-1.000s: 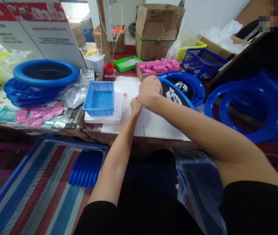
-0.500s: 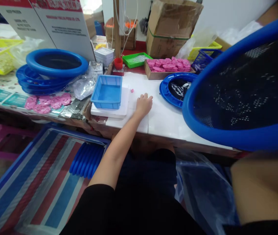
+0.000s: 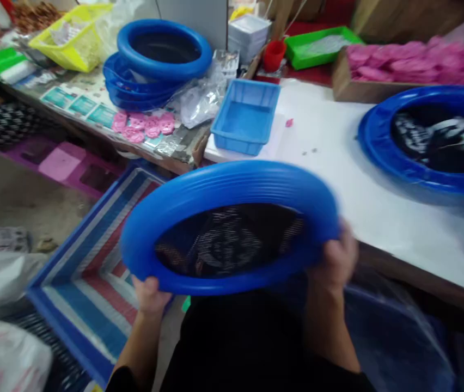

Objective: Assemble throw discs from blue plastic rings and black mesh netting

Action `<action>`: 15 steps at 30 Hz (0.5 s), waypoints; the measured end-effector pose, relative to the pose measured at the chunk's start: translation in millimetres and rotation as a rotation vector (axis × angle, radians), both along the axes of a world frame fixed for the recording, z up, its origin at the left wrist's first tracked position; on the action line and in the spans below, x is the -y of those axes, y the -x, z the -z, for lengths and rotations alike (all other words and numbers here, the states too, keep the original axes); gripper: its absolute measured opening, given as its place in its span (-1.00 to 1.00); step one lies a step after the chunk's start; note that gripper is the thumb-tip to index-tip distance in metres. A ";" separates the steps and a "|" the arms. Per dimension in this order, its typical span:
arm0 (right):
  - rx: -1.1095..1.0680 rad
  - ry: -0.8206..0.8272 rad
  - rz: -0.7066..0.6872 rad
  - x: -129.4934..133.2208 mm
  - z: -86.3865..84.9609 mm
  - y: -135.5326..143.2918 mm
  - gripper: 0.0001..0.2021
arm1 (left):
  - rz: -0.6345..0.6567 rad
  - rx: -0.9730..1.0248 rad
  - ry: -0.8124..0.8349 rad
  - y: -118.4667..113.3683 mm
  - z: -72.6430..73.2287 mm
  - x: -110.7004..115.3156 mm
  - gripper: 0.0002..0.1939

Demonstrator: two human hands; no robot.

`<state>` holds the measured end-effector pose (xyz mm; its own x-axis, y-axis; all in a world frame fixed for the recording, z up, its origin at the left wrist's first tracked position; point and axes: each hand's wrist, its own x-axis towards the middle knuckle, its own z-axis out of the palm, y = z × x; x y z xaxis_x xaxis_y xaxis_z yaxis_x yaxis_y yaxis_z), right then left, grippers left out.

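Observation:
A blue ring-shaped disc (image 3: 232, 185) with a dark mesh centre is held tilted in front of my body, off the table. My left hand (image 3: 150, 294) grips its lower left rim, thumb on top and the other fingers hidden beneath. On the right rim my right hand (image 3: 338, 253) is closed, slightly blurred. Beyond the disc, a light-blue tray (image 3: 246, 117) rests on a white block at the table edge. A small pink piece (image 3: 290, 123) lies on the white surface beside the tray.
Another blue disc (image 3: 411, 169) lies on the table at right. Stacked blue rings (image 3: 164, 65) and pink pieces (image 3: 134, 135) sit at left. Behind are a green tray (image 3: 354, 34) and a carton of pink pieces (image 3: 358, 92). A striped-lined bin (image 3: 68, 277) stands below left.
The view has swung left and down. My left hand has left the white surface and now grips the disc's left rim. The large disc has come from the right to the front of my body.

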<state>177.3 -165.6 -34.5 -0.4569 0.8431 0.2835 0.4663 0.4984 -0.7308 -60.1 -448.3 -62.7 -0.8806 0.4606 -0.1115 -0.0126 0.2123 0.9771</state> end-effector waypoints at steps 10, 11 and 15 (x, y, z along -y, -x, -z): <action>0.052 -0.415 -0.221 -12.7 66.1 89.9 -0.62 | -0.119 -0.427 0.846 221.7 -2.7 68.3 -0.43; 0.082 -0.415 -0.140 -18.4 71.5 86.0 -0.61 | -0.082 -0.414 0.897 239.0 20.0 45.8 -0.45; 0.241 -0.348 0.058 -26.7 89.5 79.6 -0.61 | 0.060 -0.322 1.060 277.7 117.0 -44.2 -0.47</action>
